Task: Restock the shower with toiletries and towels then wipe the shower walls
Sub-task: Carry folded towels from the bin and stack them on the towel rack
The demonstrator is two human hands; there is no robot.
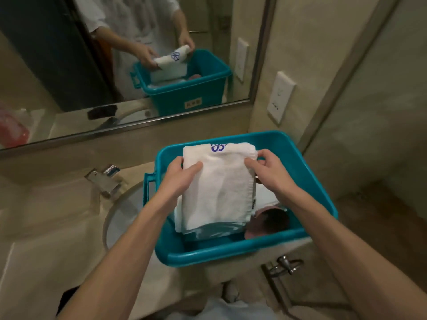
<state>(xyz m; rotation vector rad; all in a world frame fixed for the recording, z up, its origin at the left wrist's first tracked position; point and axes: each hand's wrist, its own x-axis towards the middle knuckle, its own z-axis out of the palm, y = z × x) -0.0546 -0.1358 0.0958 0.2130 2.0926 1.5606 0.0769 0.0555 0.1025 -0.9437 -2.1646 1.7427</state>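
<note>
I'm on the restocking step. My left hand (pixel 182 175) and right hand (pixel 269 173) each pinch the folded white towel (pixel 219 188) by its upper corners, its lower end down in the teal bin (pixel 231 253). Next, I reckon: lift it clear and carry it showerward.

White towel (pixel 219 183), blue flower logo (pixel 217 147) at top edge. Teal plastic bin (pixel 307 172). Shiny silver faucet (pixel 105 179). Beige counter (pixel 57 239).

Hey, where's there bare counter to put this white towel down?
Bare counter lies left of the sink basin, beside the faucet. A narrower strip runs between faucet and mirror frame. The teal bin is crowded with folded linens; the left hand and right hand hold the white towel over it.
</note>
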